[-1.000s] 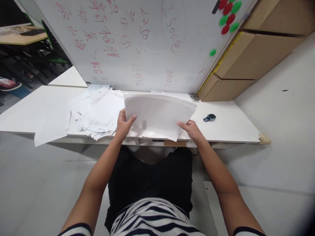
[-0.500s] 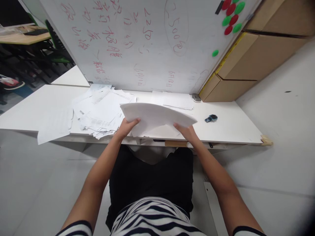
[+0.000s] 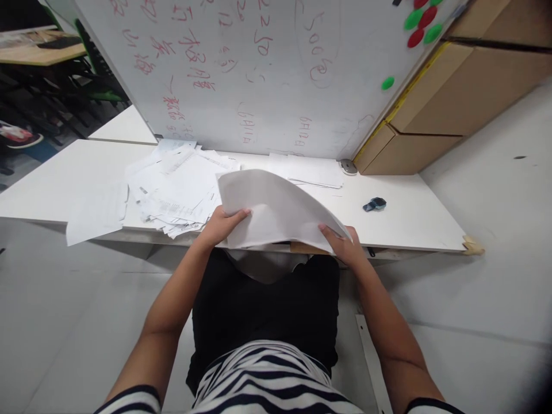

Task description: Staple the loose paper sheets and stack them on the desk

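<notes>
Between my two hands, above the front edge of the desk, I hold white paper [image 3: 276, 207], bowed upward in the middle; whether it is one sheet or several I cannot tell. My left hand [image 3: 222, 225] is closed on its left side, thumb on top. At the lower right corner my right hand [image 3: 344, 242] pinches it, the thumb lying over the near face. Left of the held paper is a messy heap of printed sheets [image 3: 176, 184]. Behind it lies a neater stack of white paper [image 3: 313, 171].
The white desk [image 3: 418, 224] carries a watch [image 3: 374, 204] and a round grey object [image 3: 348, 167] on the right. A whiteboard [image 3: 276, 75] with red writing stands behind, beside cardboard boxes [image 3: 466, 92]. One loose sheet [image 3: 97, 215] overhangs the front edge at left.
My right hand has moved right and down, tilting the paper's right side lower. The paper now bends more and shows more of its face. My left hand has barely moved, and the view has shifted slightly.
</notes>
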A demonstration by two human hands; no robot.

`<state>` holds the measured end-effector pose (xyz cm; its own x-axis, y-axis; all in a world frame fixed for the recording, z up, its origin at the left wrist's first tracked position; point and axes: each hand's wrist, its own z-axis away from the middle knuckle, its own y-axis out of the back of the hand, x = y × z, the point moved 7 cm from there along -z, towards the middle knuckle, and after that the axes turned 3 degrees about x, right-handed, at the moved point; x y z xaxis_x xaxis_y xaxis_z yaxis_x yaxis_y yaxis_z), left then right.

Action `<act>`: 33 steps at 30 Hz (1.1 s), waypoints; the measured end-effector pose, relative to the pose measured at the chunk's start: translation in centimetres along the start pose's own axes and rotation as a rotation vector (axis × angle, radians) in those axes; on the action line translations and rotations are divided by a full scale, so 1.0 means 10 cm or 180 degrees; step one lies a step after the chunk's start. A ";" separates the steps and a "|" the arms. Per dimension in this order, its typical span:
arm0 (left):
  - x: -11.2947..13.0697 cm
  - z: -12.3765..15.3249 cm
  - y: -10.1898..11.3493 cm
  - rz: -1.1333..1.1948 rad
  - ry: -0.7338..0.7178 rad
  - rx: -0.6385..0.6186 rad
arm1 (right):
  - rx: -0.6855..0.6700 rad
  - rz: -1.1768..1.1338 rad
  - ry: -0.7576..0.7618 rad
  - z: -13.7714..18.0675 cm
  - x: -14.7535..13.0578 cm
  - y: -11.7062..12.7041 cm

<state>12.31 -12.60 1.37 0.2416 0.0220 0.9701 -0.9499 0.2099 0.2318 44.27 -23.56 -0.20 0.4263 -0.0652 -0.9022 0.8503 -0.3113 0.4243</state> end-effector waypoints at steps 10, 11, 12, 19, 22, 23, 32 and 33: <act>0.25 -0.27 -0.38 -0.1998 -0.1171 -0.0199 | 0.0043 -0.0580 -0.2386 1.04 1.17 0.90; 0.25 -0.32 -0.52 -0.2339 -0.1369 -0.0282 | 0.0077 -0.0581 -0.2494 1.09 1.23 0.96; 0.23 -0.38 -0.66 -0.2623 -0.1521 -0.0391 | 0.0113 -0.0584 -0.2562 1.13 1.27 1.00; 0.09 -0.69 -1.26 -0.3375 -0.1557 -0.0931 | 0.0221 -0.0670 -0.2523 1.05 1.36 1.12; 0.07 -0.74 -1.26 -0.3355 -0.1487 -0.0885 | 0.0290 -0.0793 -0.2418 0.96 1.37 1.11; 0.06 -0.76 -1.25 -0.3304 -0.1423 -0.0899 | 0.0311 -0.0847 -0.2388 0.94 1.37 1.11; 0.08 -0.79 -1.21 -0.3109 -0.0815 -0.1266 | 0.0332 -0.1043 -0.2403 0.85 1.46 1.03; 0.08 -0.79 -1.21 -0.3082 -0.0802 -0.1287 | 0.0309 -0.1053 -0.2400 0.84 1.44 1.01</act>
<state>25.52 -7.43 -1.19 0.7634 -0.5189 0.3847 -0.2299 0.3382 0.9126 56.36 -35.62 -9.58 -0.1919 -0.5634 -0.8036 0.8504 -0.5042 0.1504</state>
